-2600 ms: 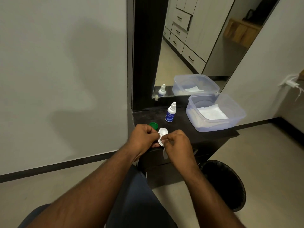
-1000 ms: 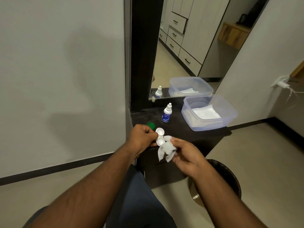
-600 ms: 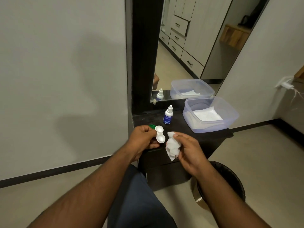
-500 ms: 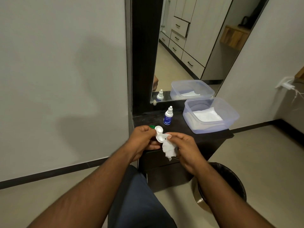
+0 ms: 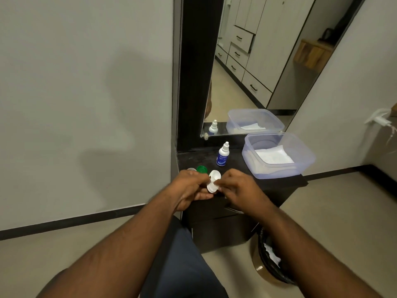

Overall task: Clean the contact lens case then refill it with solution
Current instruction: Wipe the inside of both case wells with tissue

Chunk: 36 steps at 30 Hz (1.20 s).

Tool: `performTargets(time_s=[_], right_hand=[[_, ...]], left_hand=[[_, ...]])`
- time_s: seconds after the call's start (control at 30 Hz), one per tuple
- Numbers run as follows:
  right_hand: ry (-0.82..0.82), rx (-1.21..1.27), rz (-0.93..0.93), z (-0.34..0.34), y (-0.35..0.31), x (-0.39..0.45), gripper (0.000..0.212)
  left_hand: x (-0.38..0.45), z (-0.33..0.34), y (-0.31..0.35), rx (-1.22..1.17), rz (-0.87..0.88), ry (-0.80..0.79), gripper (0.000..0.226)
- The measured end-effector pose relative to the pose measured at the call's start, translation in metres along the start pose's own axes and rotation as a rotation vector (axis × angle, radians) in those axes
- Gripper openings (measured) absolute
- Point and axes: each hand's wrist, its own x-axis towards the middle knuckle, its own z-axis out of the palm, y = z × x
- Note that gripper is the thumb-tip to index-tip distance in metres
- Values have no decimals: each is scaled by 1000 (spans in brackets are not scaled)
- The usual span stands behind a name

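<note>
While your left hand (image 5: 189, 186) pinches the white contact lens case (image 5: 213, 181) by its left edge, fingers curled round it and thumb beneath, your right hand (image 5: 234, 186) has come back in against the case's near well, fingertips bunched and pressing there. A moment ago that hand had drawn away with the crumpled tissue hanging open beside the case; now the tissue is almost wholly hidden under your fingers, so you cannot see how much of it sits in the well, though the pinch suggests it is pushed inside. That reads as another wiping pass on the near well, so the cleaning step is still under way and the refill has not begun. The far well stands open and uncovered, just above your fingers.

The case is held in the air over the front edge of the dark dresser top (image 5: 236, 168). Just behind your left hand lies the green cap (image 5: 201, 169), with a second, paler cap (image 5: 191, 169) beside it, half hidden. Further back stands the solution bottle (image 5: 223, 154), upright and capped, well apart from the case. To its right sits a clear plastic tub (image 5: 279, 155) with folded white tissues in it, and on the floor at your right is a black bin (image 5: 270, 261) with white paper inside
</note>
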Motion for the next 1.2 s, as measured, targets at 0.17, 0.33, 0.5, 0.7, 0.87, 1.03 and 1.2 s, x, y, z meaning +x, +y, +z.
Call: performTargets(time_s=[0.17, 0.33, 0.5, 0.7, 0.87, 1.03, 1.2], right_hand=[[-165, -504, -524, -7, 2, 5, 49], [-145, -700, -701, -11, 5, 16, 29], [-5, -761, -685, 2, 2, 3, 22], [156, -637, -118, 45, -32, -19, 24], [237, 370, 618, 51, -52, -4, 19], [387, 1681, 917, 41, -35, -13, 27], [502, 1098, 655, 31, -39, -21, 16]], left_hand=[[-1, -3, 5, 68, -9, 2, 12], [-2, -6, 8, 74, -30, -16, 16], [1, -2, 6, 86, -5, 24, 5], [7, 1, -2, 88, 47, 89, 11], [6, -5, -3, 92, 30, 45, 11], [3, -4, -3, 56, 12, 17, 6], [1, -3, 3, 38, -22, 10, 20]])
